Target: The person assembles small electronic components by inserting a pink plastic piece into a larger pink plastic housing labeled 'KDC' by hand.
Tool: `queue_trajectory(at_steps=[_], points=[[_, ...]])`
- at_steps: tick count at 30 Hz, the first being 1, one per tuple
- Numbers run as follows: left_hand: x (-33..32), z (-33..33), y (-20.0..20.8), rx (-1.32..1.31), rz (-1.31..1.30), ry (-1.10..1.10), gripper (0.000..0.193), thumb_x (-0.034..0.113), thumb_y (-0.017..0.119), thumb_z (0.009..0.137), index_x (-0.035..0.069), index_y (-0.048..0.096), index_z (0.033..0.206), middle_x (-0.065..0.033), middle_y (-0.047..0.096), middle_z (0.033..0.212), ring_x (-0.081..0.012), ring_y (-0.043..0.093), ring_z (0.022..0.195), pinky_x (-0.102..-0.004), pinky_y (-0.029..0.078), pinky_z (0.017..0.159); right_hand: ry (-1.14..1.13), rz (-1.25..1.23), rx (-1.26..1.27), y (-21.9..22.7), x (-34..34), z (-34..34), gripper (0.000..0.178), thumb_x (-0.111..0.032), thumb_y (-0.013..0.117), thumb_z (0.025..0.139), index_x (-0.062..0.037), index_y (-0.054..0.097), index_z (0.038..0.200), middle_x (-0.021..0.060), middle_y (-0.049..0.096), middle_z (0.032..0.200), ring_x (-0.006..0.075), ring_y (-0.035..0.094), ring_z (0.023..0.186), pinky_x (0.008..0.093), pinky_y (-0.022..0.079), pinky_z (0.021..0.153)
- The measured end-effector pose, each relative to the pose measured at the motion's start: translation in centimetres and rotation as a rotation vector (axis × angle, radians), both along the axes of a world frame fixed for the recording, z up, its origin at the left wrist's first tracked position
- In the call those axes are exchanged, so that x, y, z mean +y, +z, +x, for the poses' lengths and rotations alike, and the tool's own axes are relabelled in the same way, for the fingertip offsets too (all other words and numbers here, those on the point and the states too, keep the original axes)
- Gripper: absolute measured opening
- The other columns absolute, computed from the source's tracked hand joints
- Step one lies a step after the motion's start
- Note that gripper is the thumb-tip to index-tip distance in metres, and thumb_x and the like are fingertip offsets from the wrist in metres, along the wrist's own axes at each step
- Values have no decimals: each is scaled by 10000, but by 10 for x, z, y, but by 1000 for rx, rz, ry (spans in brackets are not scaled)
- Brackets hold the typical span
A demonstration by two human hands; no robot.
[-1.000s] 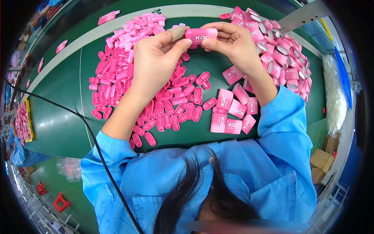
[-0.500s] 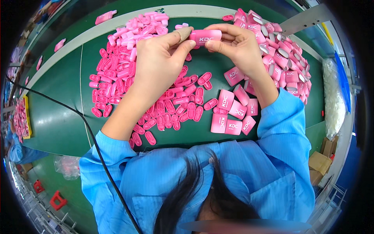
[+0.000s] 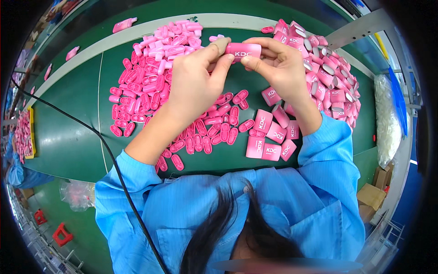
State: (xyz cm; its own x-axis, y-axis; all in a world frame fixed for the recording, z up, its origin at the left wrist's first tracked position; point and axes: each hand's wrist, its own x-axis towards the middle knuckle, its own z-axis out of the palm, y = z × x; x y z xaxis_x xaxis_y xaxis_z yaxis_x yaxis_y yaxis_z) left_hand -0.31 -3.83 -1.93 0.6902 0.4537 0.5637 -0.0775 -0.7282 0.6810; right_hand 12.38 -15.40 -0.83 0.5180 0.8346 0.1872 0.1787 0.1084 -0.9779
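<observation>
1. Compared with half a second ago, both hands and the pink case (image 3: 244, 49) between them appear a little lower in the view; the whole scene is also shifted slightly, so I cannot tell how much is the hands' own movement.
2. The left hand (image 3: 198, 75) is half curled, with the thumb and index finger brought together at the left end of the case. Whether a cap sits on this end, I cannot tell.
3. The right hand (image 3: 285, 68) has its fingers bent and pinches the other end of the case, the thumb on the near side and the index finger along the far edge.
4. So the case lies sideways between the two hands, raised over the green table (image 3: 219, 160), with its white letters turned upward.
5. To the left of the left hand, and under its forearm, many small pink caps (image 3: 146, 89) are spread; paler pink pieces (image 3: 175, 41) are heaped beyond this hand, on its left.
6. To the right of the right hand there is a big heap of pink cases (image 3: 335, 80).
7. Nearer to the body than the right hand, a small group of cases (image 3: 272, 132) lies flat, close together.
8. Well to the left of the left hand, a black cable (image 3: 98, 134) runs down toward the body.
</observation>
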Motion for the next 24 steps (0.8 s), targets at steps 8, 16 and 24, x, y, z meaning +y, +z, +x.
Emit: queue_trajectory(at_steps=[8,16,24], points=[[4,5,-9,81,-1106,-377,377,134,588,841,-45,467,1149,-125,533,1084,-173,562,955,-276,504,786,35,-103,-172,-10,8,5,277,-125,697,729,11,566,932,69,646,819,103,620,694,224,487,595],[58,1,-7,-198,-1298,-332,234,95,555,848,-15,517,1051,-109,580,980,-186,582,901,-316,508,789,31,-267,-280,13,54,30,353,-234,655,770,2,585,1022,75,608,791,124,596,627,248,472,573],[54,3,-8,-182,-1285,-376,202,80,556,837,8,524,1023,-84,584,949,-165,569,895,-322,495,788,-27,-427,-955,-20,78,40,269,-298,636,759,-43,667,837,94,599,606,192,586,559,309,452,535]])
